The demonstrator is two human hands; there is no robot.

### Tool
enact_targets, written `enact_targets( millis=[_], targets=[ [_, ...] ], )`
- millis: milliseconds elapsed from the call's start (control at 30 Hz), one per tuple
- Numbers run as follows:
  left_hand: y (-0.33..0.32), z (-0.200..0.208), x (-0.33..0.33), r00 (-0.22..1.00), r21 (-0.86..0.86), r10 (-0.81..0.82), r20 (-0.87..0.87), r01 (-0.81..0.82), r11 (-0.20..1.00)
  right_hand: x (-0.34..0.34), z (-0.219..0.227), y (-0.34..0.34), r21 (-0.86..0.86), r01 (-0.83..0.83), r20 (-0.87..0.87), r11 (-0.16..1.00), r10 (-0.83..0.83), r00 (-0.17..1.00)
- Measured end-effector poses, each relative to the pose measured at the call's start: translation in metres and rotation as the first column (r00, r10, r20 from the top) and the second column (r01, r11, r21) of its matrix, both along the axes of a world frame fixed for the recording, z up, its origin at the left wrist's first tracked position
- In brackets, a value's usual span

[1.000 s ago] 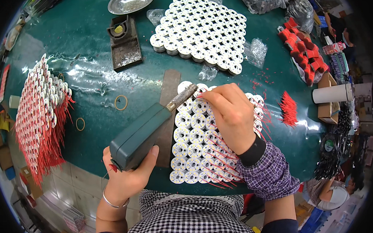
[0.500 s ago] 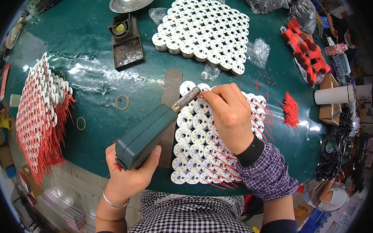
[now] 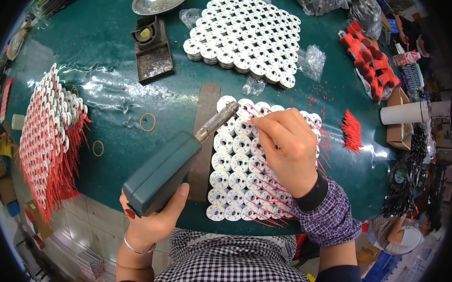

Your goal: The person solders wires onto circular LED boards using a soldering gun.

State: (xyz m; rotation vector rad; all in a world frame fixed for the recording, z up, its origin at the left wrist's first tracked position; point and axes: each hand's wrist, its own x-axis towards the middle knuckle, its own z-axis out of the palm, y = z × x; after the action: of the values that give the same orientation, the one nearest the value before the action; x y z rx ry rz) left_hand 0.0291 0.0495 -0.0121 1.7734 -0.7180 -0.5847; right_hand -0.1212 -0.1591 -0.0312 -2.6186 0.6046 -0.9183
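Observation:
My left hand (image 3: 156, 221) is wrapped round the handle of a dark green soldering gun (image 3: 161, 170). Its metal barrel (image 3: 217, 122) points up and right, with the tip over the upper rows of a panel of round white LED boards (image 3: 240, 164). Just right of that tip, my right hand (image 3: 290, 148) is closed in a pinch on a red wire (image 3: 250, 121), whose end meets one of the boards. Several red wires (image 3: 269, 190) trail from boards on the right and lower part of the panel. My right hand and sleeve hide part of it.
Loose red wires (image 3: 351, 131) lie to the right. Stacked white boards (image 3: 248, 35) stand at the back, and wired boards (image 3: 52, 135) at the left. A metal holder box (image 3: 153, 55), a metal dish (image 3: 160, 0), a flat bar (image 3: 204, 111) and red rolls (image 3: 370, 62) are on the green table.
The soldering gun has drawn back down and left, its tip moving away from my right fingers. My right hand has shifted slightly right and down, still pinching.

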Motion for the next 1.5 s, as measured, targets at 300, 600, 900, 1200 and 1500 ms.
enact_targets(
  millis=[300, 600, 900, 1200, 1500],
  targets=[
    [0.003, -0.001, 0.003, 0.851, 0.093, -0.25, 0.462, 0.234, 0.968, -0.007, -0.011, 0.007, 0.001, 0.014, -0.039, 1.0, -0.014, 0.999],
    [-0.005, 0.002, 0.001, 0.984, -0.054, -0.177, -0.032, 0.175, 0.983, -0.009, -0.013, 0.008, -0.015, 0.014, -0.071, 1.0, -0.015, 0.997],
    [-0.004, -0.002, 0.004, 0.97, -0.024, -0.227, 0.09, 0.23, 0.973, -0.008, -0.013, 0.008, -0.034, 0.01, -0.098, 0.999, -0.014, 0.995],
    [0.016, -0.009, 0.0, 0.989, -0.071, -0.146, 0.006, 0.146, 0.987, -0.006, -0.009, 0.009, -0.042, 0.023, -0.107, 0.999, -0.028, 0.994],
    [0.014, -0.004, -0.004, 0.991, -0.02, -0.065, 0.114, 0.068, 0.997, -0.006, -0.004, 0.016, -0.052, -0.029, -0.024, 0.998, 0.028, 0.999]
  ],
)
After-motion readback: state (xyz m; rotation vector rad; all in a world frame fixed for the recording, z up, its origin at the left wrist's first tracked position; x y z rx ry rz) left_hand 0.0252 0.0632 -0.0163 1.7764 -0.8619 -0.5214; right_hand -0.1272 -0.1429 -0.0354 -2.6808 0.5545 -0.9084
